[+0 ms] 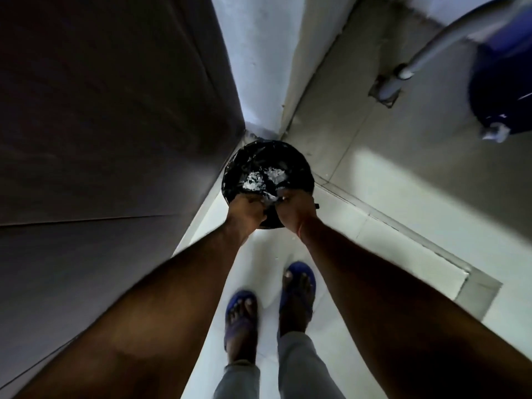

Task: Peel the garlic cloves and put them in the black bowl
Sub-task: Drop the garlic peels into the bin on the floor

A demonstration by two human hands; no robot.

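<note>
I hold my left hand [246,210] and right hand [293,210] together over the near rim of the bin [299,168], fingers curled, apparently dropping white peelings [260,178] inside; no garlic or bowl is in view.

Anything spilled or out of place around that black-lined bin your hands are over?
Nothing is clearly spilled. Both hands, left hand and right hand, hang over the round bin lined with a black plastic bag, which holds white papery scraps. A few pale specks dot the light tiled floor by the bin; too blurred to identify.
</note>
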